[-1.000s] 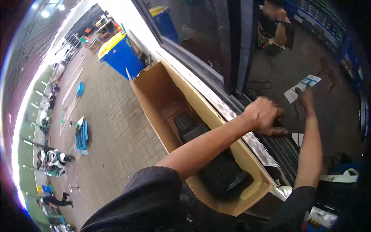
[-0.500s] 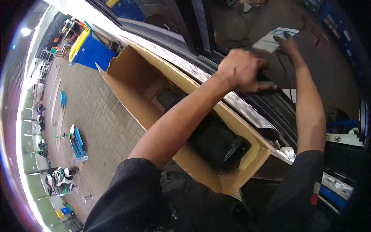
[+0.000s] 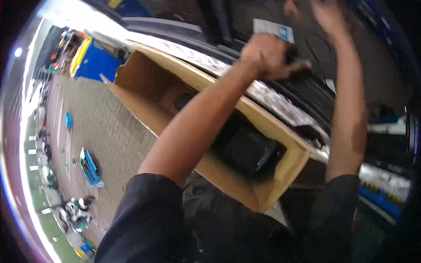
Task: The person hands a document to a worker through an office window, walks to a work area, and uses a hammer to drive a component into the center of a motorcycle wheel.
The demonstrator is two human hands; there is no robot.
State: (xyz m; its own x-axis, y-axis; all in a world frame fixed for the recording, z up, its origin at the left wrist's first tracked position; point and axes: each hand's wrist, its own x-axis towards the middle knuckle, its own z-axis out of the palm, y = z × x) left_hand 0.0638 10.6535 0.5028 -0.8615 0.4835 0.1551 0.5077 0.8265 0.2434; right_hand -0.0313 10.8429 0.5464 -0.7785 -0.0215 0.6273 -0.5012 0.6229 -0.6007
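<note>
My left hand [image 3: 265,57] is above the far long side of an open cardboard box [image 3: 287,193], with its fingers curled and thumb stretched out to the right. Whatever dark thing lies in its grasp blends with the black frame [image 3: 302,90] behind it. My right hand [image 3: 326,19] reaches up to the top edge of the view, blurred, with its fingertips hidden. Just beyond my left hand is a flat white-and-blue packet or sheet [image 3: 274,30] against a dark, shiny panel, apart from my right hand. Inside the box lie black objects [image 3: 247,149], partly covered by my left forearm.
A blue bin [image 3: 94,61] with a yellow rim stands past the box's far left end. On the paved floor [image 3: 118,118] to the left are a blue rack-like item [image 3: 90,168] and a white motorcycle [image 3: 76,212]. Crumpled silvery material [image 3: 280,107] runs along the box's far side.
My right hand has moved up and away from the white-and-blue packet, which now appears farther left, behind my left hand. My left hand keeps its curled shape. The whole view has shifted slightly.
</note>
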